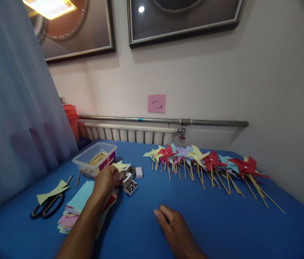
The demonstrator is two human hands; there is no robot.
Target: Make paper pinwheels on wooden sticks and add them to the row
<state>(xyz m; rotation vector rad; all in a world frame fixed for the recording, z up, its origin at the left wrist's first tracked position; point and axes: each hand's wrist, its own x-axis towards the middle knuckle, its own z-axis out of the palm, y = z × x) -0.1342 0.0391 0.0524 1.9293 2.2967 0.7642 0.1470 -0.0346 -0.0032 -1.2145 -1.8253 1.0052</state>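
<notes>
Yellow paper (120,166) pinched in left hand (105,180); right hand (174,225) flat, empty on open blue table (222,223)

Yellow paper piece (120,166): I see pale yellow cut paper with pointed, folded flaps, held off the blue table at my left hand's fingertips, just in front of the clear plastic box.
Pin boxes (130,186): I see small open cardboard boxes with shiny metal pins inside, lying on the table just right of that paper, touching one another.
Coloured paper stack (80,205): I see flat sheets, light blue on top with pink, yellow and red edges, fanned untidily under my left forearm.
</notes>
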